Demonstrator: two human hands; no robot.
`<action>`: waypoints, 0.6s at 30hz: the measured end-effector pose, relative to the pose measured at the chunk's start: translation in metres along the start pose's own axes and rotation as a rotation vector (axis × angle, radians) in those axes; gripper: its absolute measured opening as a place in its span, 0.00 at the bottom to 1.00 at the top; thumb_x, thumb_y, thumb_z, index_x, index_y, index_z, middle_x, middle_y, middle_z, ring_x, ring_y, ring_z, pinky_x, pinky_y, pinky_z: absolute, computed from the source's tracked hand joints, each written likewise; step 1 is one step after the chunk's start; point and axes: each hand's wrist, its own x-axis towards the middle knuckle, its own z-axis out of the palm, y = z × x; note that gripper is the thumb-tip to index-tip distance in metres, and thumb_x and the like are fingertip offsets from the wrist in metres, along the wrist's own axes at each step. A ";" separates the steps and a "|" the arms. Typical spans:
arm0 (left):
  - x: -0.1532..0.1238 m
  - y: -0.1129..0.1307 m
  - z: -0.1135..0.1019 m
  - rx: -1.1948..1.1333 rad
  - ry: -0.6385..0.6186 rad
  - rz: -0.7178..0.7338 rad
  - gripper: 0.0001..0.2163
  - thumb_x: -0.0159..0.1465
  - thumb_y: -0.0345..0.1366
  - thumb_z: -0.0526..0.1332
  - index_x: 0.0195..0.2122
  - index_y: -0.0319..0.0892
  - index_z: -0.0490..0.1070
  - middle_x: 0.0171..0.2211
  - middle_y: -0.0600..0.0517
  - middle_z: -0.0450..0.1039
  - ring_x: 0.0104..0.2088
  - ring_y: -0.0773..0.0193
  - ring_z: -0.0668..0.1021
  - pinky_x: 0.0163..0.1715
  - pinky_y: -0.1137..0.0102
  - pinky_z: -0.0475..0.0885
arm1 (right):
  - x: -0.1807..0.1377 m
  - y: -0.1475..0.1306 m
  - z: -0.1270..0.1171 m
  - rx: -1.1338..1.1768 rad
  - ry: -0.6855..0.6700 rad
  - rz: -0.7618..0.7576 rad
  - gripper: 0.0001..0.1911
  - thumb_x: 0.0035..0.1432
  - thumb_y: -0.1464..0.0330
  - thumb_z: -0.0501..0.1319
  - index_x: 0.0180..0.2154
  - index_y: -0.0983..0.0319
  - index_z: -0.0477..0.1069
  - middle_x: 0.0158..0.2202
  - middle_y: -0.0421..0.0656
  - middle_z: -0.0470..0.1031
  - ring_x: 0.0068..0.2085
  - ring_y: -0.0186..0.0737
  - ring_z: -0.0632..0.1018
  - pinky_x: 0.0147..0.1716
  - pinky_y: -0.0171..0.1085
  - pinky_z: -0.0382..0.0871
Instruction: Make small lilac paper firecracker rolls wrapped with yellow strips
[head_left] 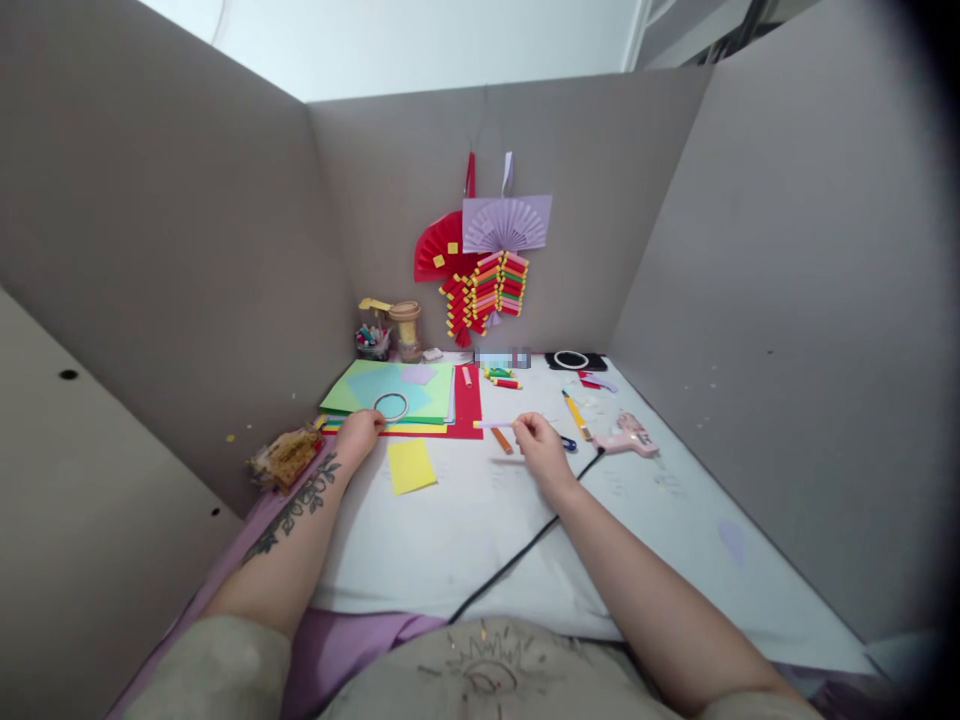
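Note:
My left hand [360, 436] is closed on the near edge of a thin roll of tape [391, 392], above a stack of coloured paper. Pinched in the fingers of my right hand [543, 446] is a narrow lilac paper strip [495, 424], its left end yellowish. A yellow paper piece [412, 467] lies on the table between my hands. Beside the strip is an orange-brown paper piece [502, 441]. Dark blue scissor handles [569, 444] show just past my right hand, which hides the rest.
A pink glue gun [628, 437] lies right, its black cable [506, 570] crossing the tabletop. A yellow cutter [577, 415] is nearby. Green paper [345, 385] tops the stack. Paper fan decorations [507, 228] hang on the back panel. A jar [407, 335] stands at back left.

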 end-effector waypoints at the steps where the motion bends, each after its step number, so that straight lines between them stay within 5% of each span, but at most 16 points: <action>1: 0.001 -0.001 -0.001 0.021 -0.017 0.028 0.11 0.58 0.32 0.54 0.35 0.41 0.75 0.37 0.45 0.76 0.38 0.58 0.76 0.37 0.70 0.67 | 0.000 0.000 0.000 0.000 -0.004 -0.003 0.10 0.51 0.60 0.56 0.26 0.60 0.62 0.18 0.35 0.61 0.21 0.33 0.63 0.21 0.33 0.58; 10: 0.004 0.015 -0.011 0.177 -0.140 0.168 0.11 0.60 0.28 0.51 0.36 0.37 0.73 0.37 0.40 0.73 0.39 0.56 0.76 0.41 0.65 0.67 | 0.000 0.001 -0.001 -0.001 -0.002 -0.010 0.10 0.50 0.60 0.56 0.26 0.60 0.63 0.19 0.36 0.61 0.22 0.34 0.63 0.21 0.33 0.58; 18: -0.012 0.029 -0.030 -0.055 -0.127 0.166 0.06 0.60 0.31 0.58 0.31 0.34 0.72 0.32 0.44 0.72 0.38 0.55 0.76 0.40 0.62 0.70 | 0.005 0.010 -0.002 -0.005 0.013 -0.044 0.09 0.51 0.61 0.56 0.27 0.60 0.63 0.20 0.36 0.62 0.23 0.34 0.64 0.23 0.34 0.59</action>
